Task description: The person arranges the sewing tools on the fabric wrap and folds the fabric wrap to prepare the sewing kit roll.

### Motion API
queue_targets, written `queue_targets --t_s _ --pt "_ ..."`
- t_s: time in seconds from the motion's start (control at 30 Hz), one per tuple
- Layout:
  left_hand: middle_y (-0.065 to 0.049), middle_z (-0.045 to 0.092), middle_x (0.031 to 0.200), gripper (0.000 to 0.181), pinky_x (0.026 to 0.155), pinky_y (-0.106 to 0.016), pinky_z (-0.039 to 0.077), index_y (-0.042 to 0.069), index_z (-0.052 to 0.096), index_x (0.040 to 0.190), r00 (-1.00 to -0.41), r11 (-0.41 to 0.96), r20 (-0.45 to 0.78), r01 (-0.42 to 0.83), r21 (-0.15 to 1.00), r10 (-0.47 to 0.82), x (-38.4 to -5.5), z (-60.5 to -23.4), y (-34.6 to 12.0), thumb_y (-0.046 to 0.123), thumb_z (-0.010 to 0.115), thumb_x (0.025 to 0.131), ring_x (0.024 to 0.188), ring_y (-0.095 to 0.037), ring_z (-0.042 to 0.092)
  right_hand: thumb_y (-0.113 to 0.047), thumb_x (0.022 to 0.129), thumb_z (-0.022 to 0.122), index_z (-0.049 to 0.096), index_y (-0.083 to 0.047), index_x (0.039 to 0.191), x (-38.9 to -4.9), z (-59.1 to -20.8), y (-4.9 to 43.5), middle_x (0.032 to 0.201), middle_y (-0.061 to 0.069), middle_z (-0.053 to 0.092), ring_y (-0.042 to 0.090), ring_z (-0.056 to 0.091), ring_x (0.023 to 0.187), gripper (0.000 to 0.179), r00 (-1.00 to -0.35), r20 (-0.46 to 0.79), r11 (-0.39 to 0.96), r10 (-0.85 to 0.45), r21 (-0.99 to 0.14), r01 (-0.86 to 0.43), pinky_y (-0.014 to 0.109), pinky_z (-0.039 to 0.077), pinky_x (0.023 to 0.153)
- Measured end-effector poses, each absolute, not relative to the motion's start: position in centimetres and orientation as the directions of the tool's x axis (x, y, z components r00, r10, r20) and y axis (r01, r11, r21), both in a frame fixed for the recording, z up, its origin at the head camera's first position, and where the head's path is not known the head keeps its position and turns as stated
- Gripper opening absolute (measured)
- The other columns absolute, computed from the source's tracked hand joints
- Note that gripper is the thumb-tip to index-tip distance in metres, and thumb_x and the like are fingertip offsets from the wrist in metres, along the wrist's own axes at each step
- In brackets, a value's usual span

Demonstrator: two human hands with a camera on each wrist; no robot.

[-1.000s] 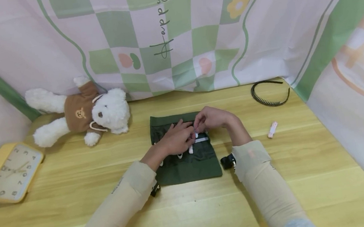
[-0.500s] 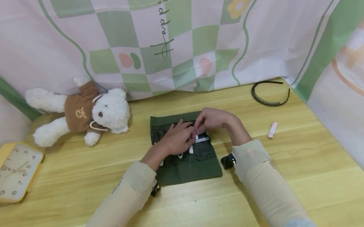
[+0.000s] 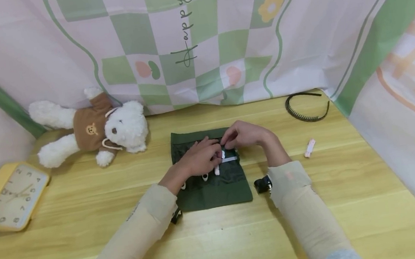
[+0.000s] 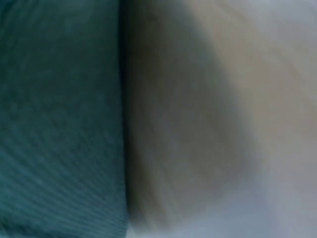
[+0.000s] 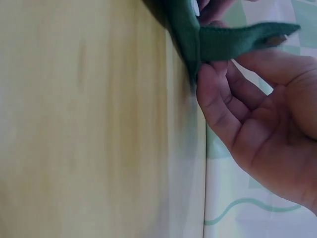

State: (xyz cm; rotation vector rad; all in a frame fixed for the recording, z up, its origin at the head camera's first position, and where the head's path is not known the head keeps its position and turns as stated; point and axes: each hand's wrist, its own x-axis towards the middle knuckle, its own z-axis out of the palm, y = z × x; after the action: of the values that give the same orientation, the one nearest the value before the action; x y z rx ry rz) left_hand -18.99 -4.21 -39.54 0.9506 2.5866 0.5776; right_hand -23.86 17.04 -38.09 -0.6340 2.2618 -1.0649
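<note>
In the head view, a dark green cloth organizer (image 3: 215, 197) lies flat on the table. White hair clips (image 3: 217, 170) and loop-shaped snap clips (image 3: 205, 177) sit on its darker middle, near a pale band (image 3: 229, 159). My left hand (image 3: 200, 158) rests across the cloth, its thumb and index finger pinching a small white hair clip (image 3: 223, 154). My right hand (image 3: 245, 134) hovers at the cloth's upper right, thumb and fingertips slightly apart beside that clip. The right wrist view has my bent fingers (image 5: 218, 99) by the cloth's edge and a green strap (image 5: 242, 42).
A pink hair clip (image 3: 310, 148) and a black toothed headband (image 3: 305, 112) lie on the right of the table. At left are a white plush dog (image 3: 126, 128) in a brown top and a yellow clock (image 3: 15, 194). A patterned curtain (image 3: 173, 35) hangs behind. The left wrist view is blurred.
My right hand has drawn slightly up and right from the white hair clip, and its pinched fingertips have parted. My left hand has stayed nearly in place.
</note>
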Motion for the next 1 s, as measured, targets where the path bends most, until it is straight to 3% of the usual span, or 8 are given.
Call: queue_targets --t_s 0.1,0.17,0.23,0.53,0.67,0.83,1.0 --pt "-0.002 0.06 0.118 0.008 0.107 -0.051 0.04 0.015 0.064 0.103 -0.723 0.679 -0.127 0.552 0.484 0.679 -18.9 -39.4 -4.4 0.02 0.059 0.105 0.125 -0.028 0.052 0.0 0.097 0.064 0.072 0.007 0.116 -23.6 -38.0 17.6 0.111 0.018 0.072 0.026 0.068 0.098 0.022 -0.759 -0.245 0.557 -0.604 -0.81 -0.183 0.037 0.055 0.083" --pt "-0.002 0.061 0.116 0.008 0.095 -0.043 0.047 0.014 0.064 0.106 -0.723 0.676 -0.11 0.566 0.472 0.682 -18.9 -39.5 -4.4 0.02 0.058 0.105 0.107 -0.021 0.056 -0.002 0.097 0.065 0.071 0.007 0.118 -23.4 -38.0 18.1 0.11 0.019 0.072 0.026 0.068 0.098 0.023 -0.777 -0.224 0.554 -0.588 -0.811 -0.186 0.037 0.055 0.084" --pt "-0.003 0.061 0.118 0.011 0.086 -0.038 0.048 0.014 0.064 0.111 -0.724 0.682 -0.105 0.578 0.448 0.682 -18.9 -39.7 -4.4 0.022 0.058 0.106 0.102 -0.019 0.055 -0.004 0.097 0.065 0.069 0.007 0.121 -23.2 -38.0 18.7 0.113 0.019 0.071 0.026 0.068 0.099 0.026 -0.796 -0.215 0.554 -0.567 -0.814 -0.174 0.038 0.054 0.085" --pt "-0.004 0.057 0.137 0.023 0.093 -0.04 0.047 0.017 0.061 0.127 -0.731 0.702 -0.086 0.606 0.374 0.677 -18.7 -40.0 -4.0 0.026 0.057 0.106 0.115 -0.02 0.055 -0.019 0.1 0.066 0.064 0.002 0.131 -21.8 -37.3 21.8 0.117 0.018 0.067 0.031 0.066 0.102 0.037 -0.878 -0.196 0.554 -0.436 -0.828 -0.091 0.042 0.055 0.085" --pt "-0.003 0.055 0.142 0.029 0.102 -0.044 0.044 0.017 0.06 0.132 -0.734 0.707 -0.084 0.608 0.362 0.674 -18.6 -40.0 -4.1 0.027 0.057 0.106 0.124 -0.021 0.053 -0.022 0.1 0.067 0.062 0.003 0.133 -21.2 -36.9 23.5 0.12 0.02 0.065 0.035 0.066 0.105 0.041 -0.899 -0.193 0.532 -0.394 -0.845 -0.052 0.045 0.056 0.089" --pt "-0.008 0.046 0.154 0.034 0.117 -0.057 0.027 0.017 0.059 0.138 -0.734 0.718 -0.112 0.603 0.348 0.67 -18.7 -39.8 -4.0 0.029 0.057 0.106 0.148 -0.033 0.032 -0.027 0.101 0.067 0.057 0.002 0.138 -20.5 -36.6 25.9 0.125 0.021 0.063 0.037 0.066 0.106 0.048 -0.918 -0.205 0.53 -0.339 -0.848 -0.006 0.045 0.056 0.09" --pt "-0.013 0.031 0.163 0.039 0.12 -0.058 0.016 0.018 0.055 0.144 -0.728 0.732 -0.176 0.58 0.357 0.663 -18.9 -39.6 -3.8 0.031 0.055 0.107 0.153 -0.036 0.016 -0.028 0.101 0.066 0.053 0.003 0.142 -20.0 -36.5 27.9 0.13 0.022 0.06 0.035 0.067 0.106 0.052 -0.931 -0.193 0.526 -0.31 -0.85 0.001 0.045 0.055 0.091"
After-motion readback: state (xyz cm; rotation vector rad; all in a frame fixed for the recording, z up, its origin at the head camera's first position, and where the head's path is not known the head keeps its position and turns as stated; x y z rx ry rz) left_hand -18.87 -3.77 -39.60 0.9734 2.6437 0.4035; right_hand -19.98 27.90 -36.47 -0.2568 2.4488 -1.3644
